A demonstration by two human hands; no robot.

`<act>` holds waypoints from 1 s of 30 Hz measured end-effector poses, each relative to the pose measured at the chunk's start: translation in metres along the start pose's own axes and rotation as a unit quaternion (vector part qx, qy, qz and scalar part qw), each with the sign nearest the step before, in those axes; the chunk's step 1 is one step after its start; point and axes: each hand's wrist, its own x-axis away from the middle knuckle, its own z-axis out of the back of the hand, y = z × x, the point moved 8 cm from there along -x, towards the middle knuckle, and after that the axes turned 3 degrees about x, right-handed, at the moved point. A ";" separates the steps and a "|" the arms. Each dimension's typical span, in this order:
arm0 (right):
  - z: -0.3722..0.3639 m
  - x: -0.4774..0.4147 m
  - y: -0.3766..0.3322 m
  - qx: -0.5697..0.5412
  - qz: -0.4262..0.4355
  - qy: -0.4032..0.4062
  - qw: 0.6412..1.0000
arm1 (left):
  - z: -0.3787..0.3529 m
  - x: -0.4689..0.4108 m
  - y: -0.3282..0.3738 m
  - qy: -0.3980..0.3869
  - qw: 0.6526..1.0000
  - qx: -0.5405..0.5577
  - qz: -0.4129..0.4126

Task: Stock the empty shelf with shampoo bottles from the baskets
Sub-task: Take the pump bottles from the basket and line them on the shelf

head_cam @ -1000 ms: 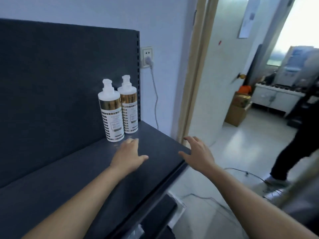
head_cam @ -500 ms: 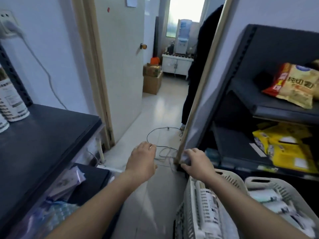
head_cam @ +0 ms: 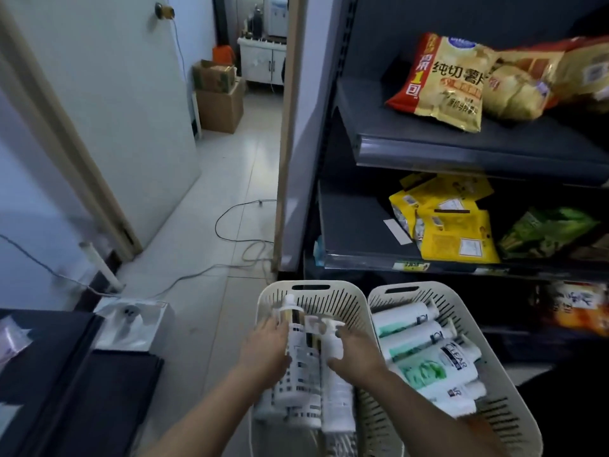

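Two cream plastic baskets stand on the floor below me. The left basket (head_cam: 309, 286) holds several white shampoo bottles with gold bands (head_cam: 304, 377), lying down. In the right basket (head_cam: 403, 288) lie white and green bottles (head_cam: 428, 361). My left hand (head_cam: 263, 352) is in the left basket with its fingers curled over the leftmost bottle. My right hand (head_cam: 357, 354) has thumb and fingers around the rightmost white bottle (head_cam: 336, 400). Both bottles still lie in the basket. A dark shelf (head_cam: 49, 374) shows at the lower left.
A dark rack (head_cam: 461, 150) on the right carries chip bags (head_cam: 438, 80) and yellow packets (head_cam: 454, 232). Cables (head_cam: 237, 239) run across the tiled floor. A white door (head_cam: 115, 110) stands open, with cardboard boxes (head_cam: 217, 103) beyond it.
My view swung from the shelf with two standing bottles down to the baskets. Both hands dropped from above the floor into the left basket and closed on bottles.
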 end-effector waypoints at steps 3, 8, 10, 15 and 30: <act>-0.022 -0.004 0.019 -0.050 -0.012 -0.038 0.998 | -0.026 -0.011 0.008 -0.033 0.999 0.017 0.013; -0.055 -0.024 0.039 -0.171 -0.047 -0.085 0.980 | -0.058 -0.034 -0.002 -0.076 0.988 0.118 0.062; -0.075 -0.033 0.049 -0.201 -0.081 -0.096 0.971 | -0.072 -0.046 -0.014 -0.083 0.981 0.152 0.092; -0.137 -0.063 0.076 -0.272 -0.165 -0.098 0.943 | -0.102 -0.073 -0.042 -0.075 0.954 0.241 0.159; -0.153 -0.058 0.096 -0.469 -0.283 -0.080 0.833 | -0.118 -0.078 -0.048 -0.131 0.837 0.484 0.219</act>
